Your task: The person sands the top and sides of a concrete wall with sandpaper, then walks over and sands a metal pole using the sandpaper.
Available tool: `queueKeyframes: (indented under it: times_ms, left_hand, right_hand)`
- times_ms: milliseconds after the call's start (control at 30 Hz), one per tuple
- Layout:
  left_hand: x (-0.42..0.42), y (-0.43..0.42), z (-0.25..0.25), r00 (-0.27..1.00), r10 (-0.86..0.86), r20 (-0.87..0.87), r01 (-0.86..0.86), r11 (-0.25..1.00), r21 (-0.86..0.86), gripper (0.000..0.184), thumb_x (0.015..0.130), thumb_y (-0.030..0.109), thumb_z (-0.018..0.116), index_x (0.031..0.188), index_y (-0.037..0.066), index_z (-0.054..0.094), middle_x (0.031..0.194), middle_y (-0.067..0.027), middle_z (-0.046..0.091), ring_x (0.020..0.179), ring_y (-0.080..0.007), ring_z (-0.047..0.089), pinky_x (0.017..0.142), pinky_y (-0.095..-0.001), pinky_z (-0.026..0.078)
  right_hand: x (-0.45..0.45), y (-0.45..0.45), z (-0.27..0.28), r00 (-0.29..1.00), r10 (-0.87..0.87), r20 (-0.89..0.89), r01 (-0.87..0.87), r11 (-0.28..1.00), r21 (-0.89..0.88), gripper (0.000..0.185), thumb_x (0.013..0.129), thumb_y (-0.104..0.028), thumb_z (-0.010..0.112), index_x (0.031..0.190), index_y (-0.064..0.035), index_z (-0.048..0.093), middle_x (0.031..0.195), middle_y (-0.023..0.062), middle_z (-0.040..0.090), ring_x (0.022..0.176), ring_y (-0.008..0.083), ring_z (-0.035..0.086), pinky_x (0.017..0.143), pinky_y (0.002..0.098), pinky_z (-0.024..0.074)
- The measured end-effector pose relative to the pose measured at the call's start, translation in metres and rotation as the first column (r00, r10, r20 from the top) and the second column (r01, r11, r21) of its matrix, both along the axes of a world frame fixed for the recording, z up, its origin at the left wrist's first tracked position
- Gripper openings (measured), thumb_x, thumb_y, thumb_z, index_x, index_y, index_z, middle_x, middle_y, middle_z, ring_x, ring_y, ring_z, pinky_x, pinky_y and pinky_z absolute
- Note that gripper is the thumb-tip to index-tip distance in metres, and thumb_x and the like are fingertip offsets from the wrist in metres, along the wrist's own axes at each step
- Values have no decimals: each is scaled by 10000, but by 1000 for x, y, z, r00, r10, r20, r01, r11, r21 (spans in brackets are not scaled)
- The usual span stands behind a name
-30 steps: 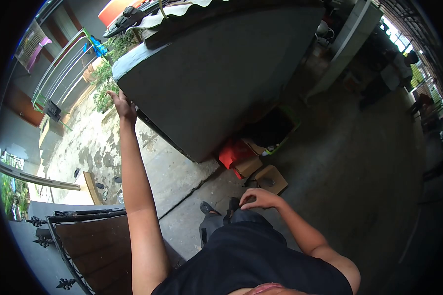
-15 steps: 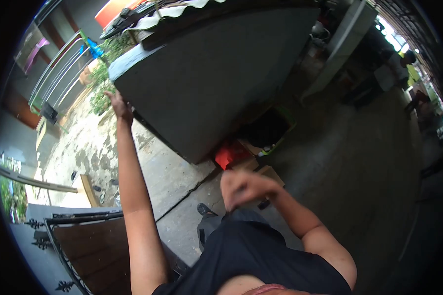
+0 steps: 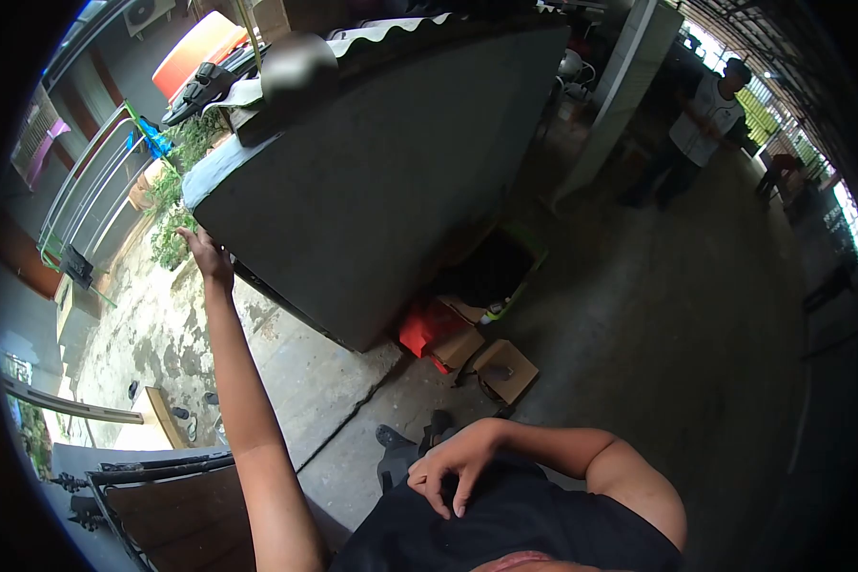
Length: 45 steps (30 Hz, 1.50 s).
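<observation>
Left hand (image 3: pixel 210 259) is spread, not wrapped round anything, at the near end of the grey wall (image 3: pixel 353 181); right hand (image 3: pixel 456 465) is loosely curled by the black shirt (image 3: pixel 543 520), nothing visible in it. I'd keep that left palm flat for steadiness. Wall's straight ahead, smooth and shadowy, paler at the end, under corrugated roofing (image 3: pixel 386 36).
</observation>
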State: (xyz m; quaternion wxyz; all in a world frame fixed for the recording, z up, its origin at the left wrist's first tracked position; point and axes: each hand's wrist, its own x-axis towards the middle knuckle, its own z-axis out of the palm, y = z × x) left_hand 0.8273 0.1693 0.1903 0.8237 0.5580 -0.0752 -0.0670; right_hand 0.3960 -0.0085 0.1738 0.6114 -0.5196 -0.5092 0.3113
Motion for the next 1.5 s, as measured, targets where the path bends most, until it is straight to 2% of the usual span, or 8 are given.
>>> queueKeyframes:
  times_ms: [167, 267, 433, 600, 800, 933, 1267, 1500]
  left_hand:
    - [7, 2, -9, 999, -22, 44, 23, 999, -22, 888, 879, 724, 85, 1445, 71, 289, 1451, -94, 378, 1315, -273, 343, 1089, -392, 213]
    - [-5, 0, -1, 1000, -4, 18, 5, 1000, -10, 885, 880, 722, 79, 1446, 74, 288, 1452, -86, 378, 1323, -267, 336, 1092, -391, 205]
    - [-7, 1, 3, 1000, 13, 12, -12, 1000, -11, 862, 894, 701, 80, 1444, 71, 289, 1448, -84, 383, 1327, -257, 333, 1094, -385, 207]
    - [10, -8, -8, 995, -30, 91, 35, 998, -59, 798, 929, 651, 115, 1391, 47, 358, 1355, -89, 464, 1221, -238, 439, 1068, -378, 285]
    - [20, -12, -44, 993, 55, 106, -51, 998, -41, 843, 918, 666, 111, 1434, 20, 276, 1428, -102, 370, 1289, -253, 354, 1109, -373, 231]
    - [-36, -23, 0, 974, -1, 228, 44, 982, -181, 875, 905, 676, 116, 1473, 11, 99, 1464, -104, 305, 1332, -224, 301, 1112, -337, 234]
    - [-17, -17, 2, 960, -37, 279, 111, 961, -254, 895, 896, 689, 142, 1472, 11, 41, 1464, -137, 284, 1325, -228, 316, 1094, -328, 277]
    - [-34, -24, 16, 970, -26, 242, 99, 950, -297, 832, 895, 690, 145, 1443, 66, 209, 1354, -130, 427, 1220, -221, 449, 1027, -340, 383]
  right_hand:
    - [21, -23, 17, 913, -379, 154, 391, 918, -60, 118, 845, -190, 664, 841, -73, 646, 767, 62, 495, 785, 216, 495, 725, 353, 393]
    - [52, -79, 19, 351, -936, -17, 936, 351, -40, 120, 850, -167, 660, 856, -49, 636, 797, 29, 558, 754, 122, 531, 691, 275, 429]
    - [67, -111, 18, 216, -975, -45, 973, 218, -72, 143, 850, -177, 661, 881, -41, 630, 760, 24, 548, 711, 105, 545, 658, 266, 435]
    - [68, -107, -124, 177, -730, 660, 884, -177, -434, 259, 844, -285, 647, 889, -33, 606, 762, 115, 616, 721, 257, 613, 669, 357, 479]
    - [-54, -110, -399, 263, -935, 238, 541, -61, -839, 347, 807, -375, 686, 785, -32, 637, 748, 130, 664, 673, 257, 642, 636, 371, 495]
    - [-110, -75, -336, 268, -963, 10, -147, -51, -988, 428, 906, -353, 554, 1103, 23, 606, 989, 155, 657, 859, 262, 636, 730, 390, 504]
    - [-42, -150, -403, 237, -966, 107, 366, -14, -931, 316, 924, -344, 549, 888, -38, 623, 699, 54, 606, 600, 138, 573, 565, 312, 471]
    - [72, -131, -317, 35, -996, 82, 553, -49, -832, 305, 920, -308, 567, 953, -7, 603, 736, 57, 613, 607, 124, 593, 582, 283, 478]
